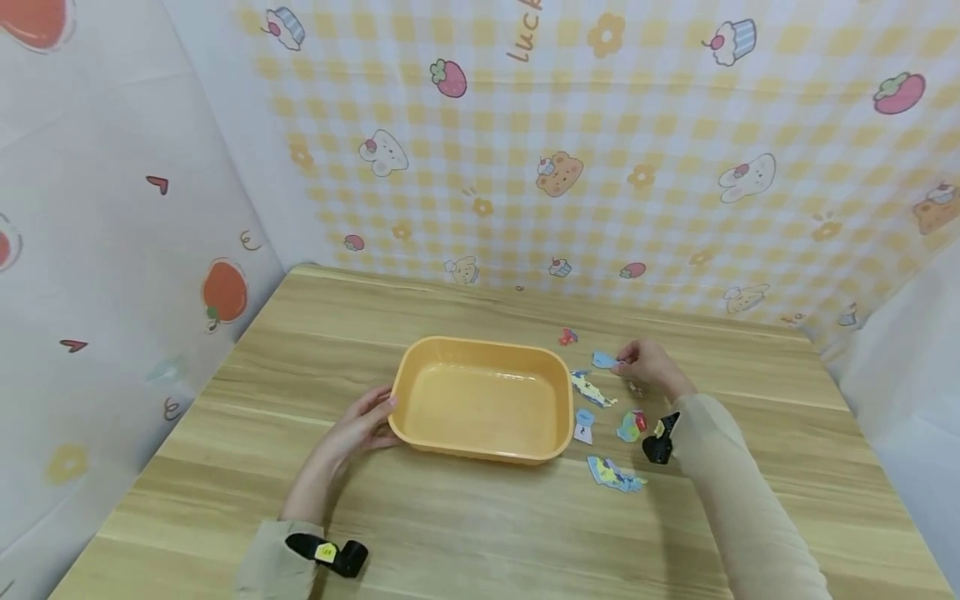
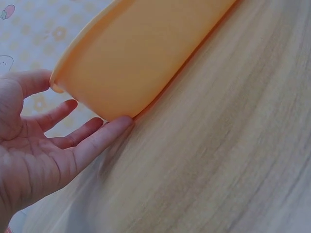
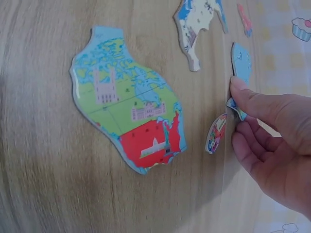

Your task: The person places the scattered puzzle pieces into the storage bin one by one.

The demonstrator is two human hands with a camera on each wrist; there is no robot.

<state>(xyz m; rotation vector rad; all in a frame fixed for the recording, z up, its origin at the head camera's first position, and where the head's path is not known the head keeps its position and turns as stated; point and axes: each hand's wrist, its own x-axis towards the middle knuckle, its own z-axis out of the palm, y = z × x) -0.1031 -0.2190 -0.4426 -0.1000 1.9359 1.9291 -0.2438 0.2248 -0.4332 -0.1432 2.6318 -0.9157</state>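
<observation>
My left hand (image 1: 363,425) holds the left end of a yellow plastic tub (image 1: 482,454). In the left wrist view one digit touches its rim and a fingertip reaches its lower edge. At the tub's right, my right hand (image 1: 651,369) pinches a small map puzzle piece (image 3: 236,109) between thumb and fingers. Beside the thumb lies a light blue piece (image 3: 241,63); a small colourful piece (image 3: 216,134) lies near the fingertips. A larger green and red map piece (image 3: 129,102) sits nearer me. The pinched piece is mostly covered by the fingers.
Other puzzle pieces lie right of the tub: a pale, long one (image 1: 591,388), a blue and lilac one (image 1: 584,426), a yellow and blue one (image 1: 613,474) and a red one (image 1: 567,336). The wooden table (image 1: 480,533) meets patterned cloth (image 1: 480,208) behind.
</observation>
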